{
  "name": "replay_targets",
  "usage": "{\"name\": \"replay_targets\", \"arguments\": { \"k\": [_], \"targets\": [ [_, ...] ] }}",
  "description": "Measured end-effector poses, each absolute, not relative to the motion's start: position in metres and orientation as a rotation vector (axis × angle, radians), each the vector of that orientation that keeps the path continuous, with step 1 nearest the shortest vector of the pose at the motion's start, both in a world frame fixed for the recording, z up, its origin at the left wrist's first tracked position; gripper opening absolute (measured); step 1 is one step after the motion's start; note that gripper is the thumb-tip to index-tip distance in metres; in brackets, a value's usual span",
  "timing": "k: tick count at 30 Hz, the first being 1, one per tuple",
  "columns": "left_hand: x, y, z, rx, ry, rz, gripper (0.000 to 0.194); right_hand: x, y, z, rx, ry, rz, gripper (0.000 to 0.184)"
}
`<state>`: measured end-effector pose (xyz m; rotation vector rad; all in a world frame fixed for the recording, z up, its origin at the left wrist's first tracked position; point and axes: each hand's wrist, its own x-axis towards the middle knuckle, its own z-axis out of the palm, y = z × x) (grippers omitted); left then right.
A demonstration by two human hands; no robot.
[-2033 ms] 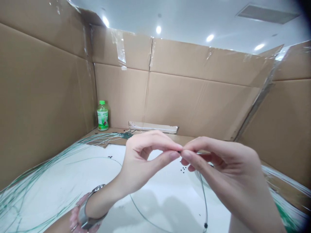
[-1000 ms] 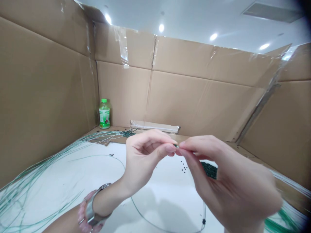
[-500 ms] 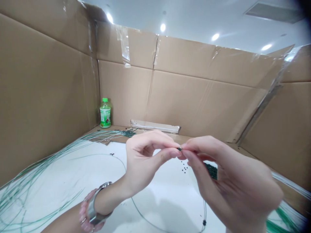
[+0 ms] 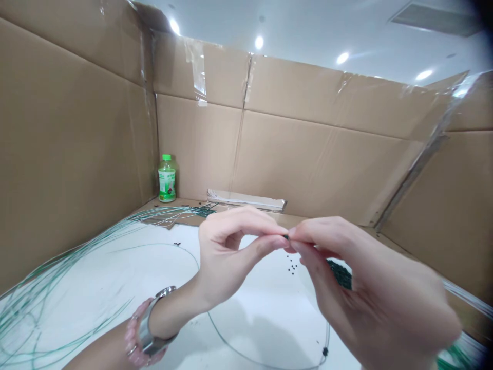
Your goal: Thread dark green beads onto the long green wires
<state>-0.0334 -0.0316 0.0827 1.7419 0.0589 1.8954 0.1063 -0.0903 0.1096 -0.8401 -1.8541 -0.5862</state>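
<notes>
My left hand (image 4: 234,257) and my right hand (image 4: 358,277) meet fingertip to fingertip above the white surface. Between their pinched thumbs and forefingers sits a tiny dark green piece (image 4: 286,237), mostly covered, its kind too small to make out. A thin green wire (image 4: 227,344) curves over the surface below and runs behind my left wrist. Near its lower right bend is a small black cluster (image 4: 325,352). Several loose black bits (image 4: 291,265) lie beneath my fingertips. Partly hidden behind my right hand is a dark green bundle (image 4: 340,273).
Long green wires (image 4: 77,257) spread along the left side of the white surface (image 4: 154,272). A green-capped bottle (image 4: 167,179) stands in the back left corner. Cardboard walls (image 4: 308,149) enclose the back and sides. A flat cardboard strip (image 4: 246,200) rests along the back.
My right hand has shifted slightly right and turned a little at the wrist. Less of the dark piece shows between the fingertips. My left hand stays almost in place.
</notes>
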Motion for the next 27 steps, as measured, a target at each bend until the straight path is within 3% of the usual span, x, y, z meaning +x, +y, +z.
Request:
{"name": "replay_targets", "arguments": {
  "k": [13, 27],
  "targets": [
    [-0.043, -0.028, 0.087, 2.136, 0.080, 1.875, 0.028, 0.113, -0.082, 0.114, -0.718, -1.843, 0.071, 0.021],
    [-0.050, -0.029, 0.098, 2.411, 0.199, 1.826, 0.013, 0.115, -0.076, 0.114, -0.770, -1.890, 0.107, 0.012]
  ]
}}
